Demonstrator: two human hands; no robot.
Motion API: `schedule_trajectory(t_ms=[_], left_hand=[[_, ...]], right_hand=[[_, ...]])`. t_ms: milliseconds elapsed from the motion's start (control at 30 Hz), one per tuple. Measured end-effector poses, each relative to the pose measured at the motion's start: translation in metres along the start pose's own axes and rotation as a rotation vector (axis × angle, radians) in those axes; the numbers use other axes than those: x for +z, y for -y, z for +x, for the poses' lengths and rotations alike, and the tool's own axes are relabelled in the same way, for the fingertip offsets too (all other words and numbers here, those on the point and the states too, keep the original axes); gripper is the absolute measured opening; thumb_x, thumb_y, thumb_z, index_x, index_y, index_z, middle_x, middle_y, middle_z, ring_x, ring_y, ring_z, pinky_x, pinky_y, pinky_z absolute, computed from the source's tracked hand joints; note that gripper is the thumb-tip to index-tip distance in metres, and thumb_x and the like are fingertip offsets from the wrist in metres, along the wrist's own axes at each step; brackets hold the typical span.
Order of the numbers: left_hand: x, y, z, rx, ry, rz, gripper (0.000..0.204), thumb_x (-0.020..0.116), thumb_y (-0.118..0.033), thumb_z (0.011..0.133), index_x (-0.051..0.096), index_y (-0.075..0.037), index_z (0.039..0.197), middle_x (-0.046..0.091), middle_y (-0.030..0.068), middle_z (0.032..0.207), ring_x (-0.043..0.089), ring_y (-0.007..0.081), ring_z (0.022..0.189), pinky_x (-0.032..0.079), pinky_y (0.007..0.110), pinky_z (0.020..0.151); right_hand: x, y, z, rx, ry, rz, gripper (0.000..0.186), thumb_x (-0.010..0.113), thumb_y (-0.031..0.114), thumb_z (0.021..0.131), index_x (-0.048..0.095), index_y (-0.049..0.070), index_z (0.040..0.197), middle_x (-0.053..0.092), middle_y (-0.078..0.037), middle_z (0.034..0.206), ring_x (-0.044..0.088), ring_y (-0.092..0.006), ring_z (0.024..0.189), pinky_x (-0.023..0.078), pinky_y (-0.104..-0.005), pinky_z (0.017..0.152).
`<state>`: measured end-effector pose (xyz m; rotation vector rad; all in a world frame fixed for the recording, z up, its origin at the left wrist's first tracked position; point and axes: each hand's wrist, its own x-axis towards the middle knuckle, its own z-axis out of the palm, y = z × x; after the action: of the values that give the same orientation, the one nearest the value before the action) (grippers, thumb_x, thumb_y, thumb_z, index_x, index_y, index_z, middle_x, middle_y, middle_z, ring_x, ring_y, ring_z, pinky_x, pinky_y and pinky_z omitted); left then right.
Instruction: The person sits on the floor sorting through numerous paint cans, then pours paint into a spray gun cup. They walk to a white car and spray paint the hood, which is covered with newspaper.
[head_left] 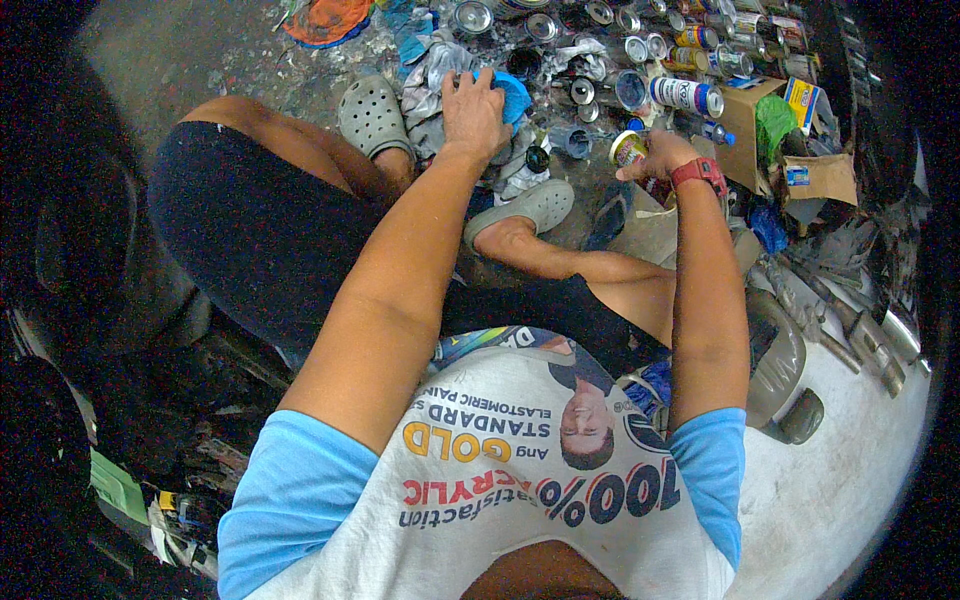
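Head view: left hand (473, 108) spread on rags (430, 105); right hand (658, 155) grips small can (628, 148).

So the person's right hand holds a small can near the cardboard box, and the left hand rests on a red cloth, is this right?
Not quite. In the head view, the left hand rests on a blue cloth over a pile of grey rags, not a red one. The rest stands: the right hand holds a small can near the cardboard box.

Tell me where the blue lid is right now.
In the head view, the blue lid sits top centre, under the fingers of the left hand, resting on a crumpled grey cloth just left of the open cans.
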<state>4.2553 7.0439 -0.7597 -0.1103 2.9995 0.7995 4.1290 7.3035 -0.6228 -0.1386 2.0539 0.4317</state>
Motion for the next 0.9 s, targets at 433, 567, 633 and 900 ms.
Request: schedule_trajectory(t_ms=[433, 567, 633, 900], left_hand=[[0.001, -0.001, 0.000, -0.011, -0.003, -0.012, 0.034, 0.082, -0.029, 0.066, 0.078, -0.011, 0.094, 0.061, 0.0090, 0.122, 0.056, 0.0288, 0.118, 0.029, 0.051, 0.113], [0.000, 0.000, 0.000, -0.006, 0.001, -0.014, 0.034, 0.082, -0.029, 0.066, 0.078, -0.011, 0.095, 0.060, 0.0090, 0.123, 0.056, 0.0289, 0.118, 0.030, 0.052, 0.113], [0.000, -0.001, 0.000, -0.005, 0.004, -0.012, 0.035, 0.082, -0.030, 0.066, 0.078, -0.011, 0.096, 0.060, 0.0090, 0.123, 0.056, 0.0290, 0.118, 0.030, 0.052, 0.114], [-0.004, -0.001, -0.001, -0.019, 0.028, 0.009, 0.037, 0.084, -0.031, 0.066, 0.078, -0.013, 0.097, 0.060, 0.0085, 0.124, 0.055, 0.0287, 0.119, 0.030, 0.051, 0.114]], right_hand=[[-0.017, 0.011, -0.016, 0.039, -0.068, -0.050, 0.096, 0.091, 0.054, 0.059, 0.058, -0.002, 0.129, 0.065, -0.023, 0.126, 0.064, -0.0364, 0.117, 0.050, -0.0436, 0.098], [-0.017, 0.006, -0.014, 0.031, -0.079, -0.018, 0.095, 0.092, 0.052, 0.060, 0.057, -0.002, 0.130, 0.065, -0.023, 0.126, 0.064, -0.0361, 0.116, 0.051, -0.0432, 0.097], [-0.017, 0.005, -0.013, 0.035, -0.074, -0.006, 0.095, 0.092, 0.052, 0.060, 0.057, -0.001, 0.130, 0.066, -0.022, 0.125, 0.064, -0.0358, 0.115, 0.051, -0.0432, 0.097], [-0.019, 0.005, -0.006, 0.042, -0.055, 0.008, 0.123, 0.093, 0.056, 0.054, 0.037, -0.001, 0.148, 0.059, -0.023, 0.137, 0.058, -0.0360, 0.127, 0.047, -0.0419, 0.107]])
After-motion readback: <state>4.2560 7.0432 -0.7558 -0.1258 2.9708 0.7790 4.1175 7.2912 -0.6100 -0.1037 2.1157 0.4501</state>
